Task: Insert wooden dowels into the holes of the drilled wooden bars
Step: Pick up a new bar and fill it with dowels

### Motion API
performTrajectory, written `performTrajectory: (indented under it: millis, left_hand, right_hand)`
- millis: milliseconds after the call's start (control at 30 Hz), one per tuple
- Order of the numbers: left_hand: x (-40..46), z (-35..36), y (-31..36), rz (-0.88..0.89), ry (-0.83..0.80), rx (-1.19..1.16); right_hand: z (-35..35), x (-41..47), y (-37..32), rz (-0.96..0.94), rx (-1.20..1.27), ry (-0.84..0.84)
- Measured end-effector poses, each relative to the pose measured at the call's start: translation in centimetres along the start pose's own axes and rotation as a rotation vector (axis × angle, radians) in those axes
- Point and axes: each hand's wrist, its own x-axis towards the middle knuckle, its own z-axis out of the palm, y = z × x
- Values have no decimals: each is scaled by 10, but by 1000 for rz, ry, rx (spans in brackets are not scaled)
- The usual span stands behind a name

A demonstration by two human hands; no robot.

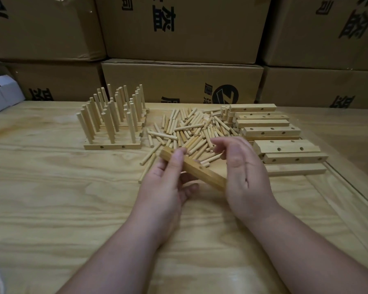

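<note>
My left hand (166,183) grips a drilled wooden bar (202,171) held slantwise above the table, thumb on its upper face. One hole shows on the bar near its middle. My right hand (240,166) hovers at the bar's right end with fingers relaxed and curved toward the dowel pile (191,130); whether it touches the bar is hidden. Several finished bars with upright dowels (113,122) stand at the back left. A stack of empty drilled bars (272,132) lies at the right.
The wooden table (51,187) has a raised edge strip at the right (353,198). Cardboard boxes (183,81) form a wall behind the table. A small white box (2,96) sits at the far left.
</note>
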Motion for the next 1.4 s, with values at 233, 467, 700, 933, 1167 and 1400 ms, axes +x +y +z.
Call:
performTrajectory:
  millis: [233,467,700,933,1167,1400]
  left_hand:
    - [9,-3,9,-14,287,-193]
    - [10,-4,8,-33,290,-211]
    - [10,-5,7,-39,281,-203]
    - [12,-5,6,-46,265,-195]
    - [12,-6,6,-54,254,-199]
    - [11,-6,6,-62,247,-196]
  right_hand:
    - [2,6,22,271,-287,-224]
    - [5,3,22,346,-386,-414]
    - [4,2,25,282,-438,-464]
    - [6,2,29,169,-582,-686]
    - [6,1,29,169,-586,-604]
    - [7,0,30,170,-572,-570]
